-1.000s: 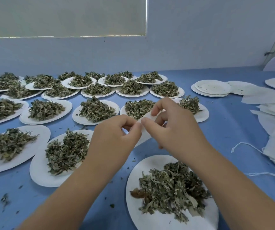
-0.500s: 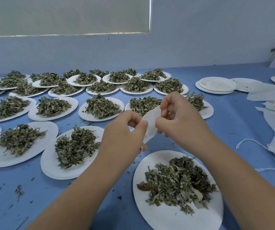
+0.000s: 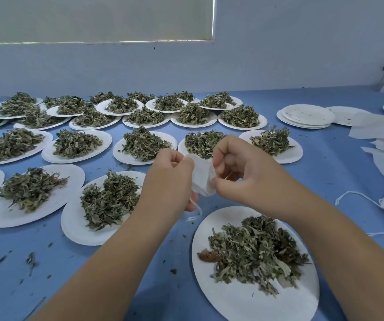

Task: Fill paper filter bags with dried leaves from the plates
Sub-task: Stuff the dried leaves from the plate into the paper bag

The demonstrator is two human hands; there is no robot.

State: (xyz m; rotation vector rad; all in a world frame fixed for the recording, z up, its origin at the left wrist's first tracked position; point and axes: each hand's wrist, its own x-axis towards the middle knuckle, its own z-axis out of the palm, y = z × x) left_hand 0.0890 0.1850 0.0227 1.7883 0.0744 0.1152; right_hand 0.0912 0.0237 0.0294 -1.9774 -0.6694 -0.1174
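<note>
Here both hands, left hand and right hand, pinch a crumpled white filter bag.

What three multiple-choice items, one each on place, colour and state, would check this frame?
1. Where is the stack of empty plates?
A) under the hands
B) far right, beyond the filled plates
C) near left corner

2. What colour is the table cover?
A) red
B) green
C) blue

3. How is the filter bag held?
A) pinched between left hand and right hand
B) lying flat on a plate
C) by one hand only

Answers:
1 B, the stack lies right of the far rows.
2 C, the cover is blue wherever it shows.
3 A, both hands pinch the bag's edges above the table.
</note>
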